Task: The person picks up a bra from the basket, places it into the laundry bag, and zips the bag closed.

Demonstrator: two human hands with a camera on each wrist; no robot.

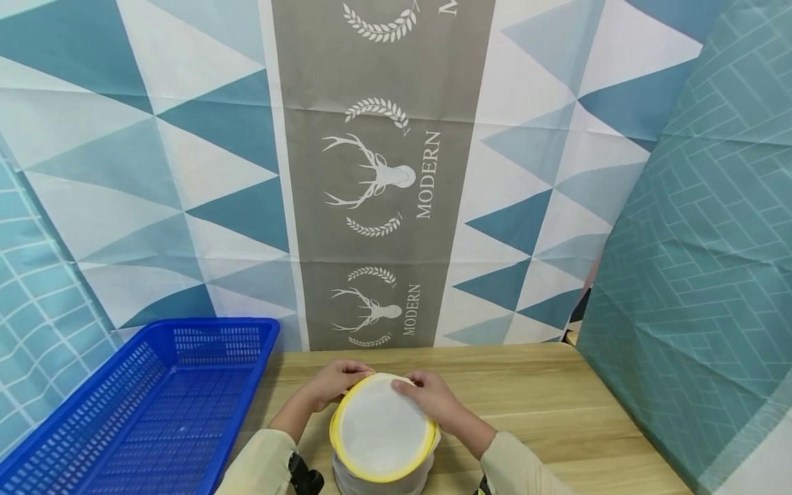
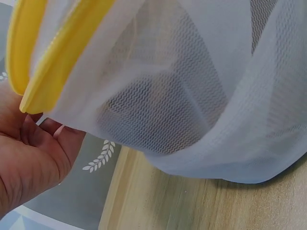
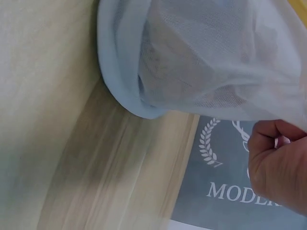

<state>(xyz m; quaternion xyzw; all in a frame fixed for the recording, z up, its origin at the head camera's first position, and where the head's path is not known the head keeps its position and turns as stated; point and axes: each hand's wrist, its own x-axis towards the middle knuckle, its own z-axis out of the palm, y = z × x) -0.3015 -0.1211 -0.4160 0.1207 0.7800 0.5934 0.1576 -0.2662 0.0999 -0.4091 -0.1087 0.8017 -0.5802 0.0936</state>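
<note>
A round white mesh laundry bag [image 1: 386, 426] with yellow trim stands on the table, its flat lid tilted toward me. My left hand [image 1: 334, 383] is at the far left of the rim, fingertips pinching the edge. In the left wrist view the yellow trim [image 2: 67, 57] shows as two bands with a gap between them, the left fingers just beneath. My right hand [image 1: 433, 399] grips the far right of the rim, thumb on top of the lid. Seen from the right wrist, the curled right fingers [image 3: 268, 139] hold the mesh edge. The bag's soft side [image 3: 192, 57] sags in folds.
A blue plastic basket [image 1: 247, 412] with perforated walls stands on the left. The wooden table [image 1: 526, 399] reaches back to a patterned cloth [image 1: 383, 227] with deer prints. A teal cloth [image 1: 699, 261] hangs along the right side.
</note>
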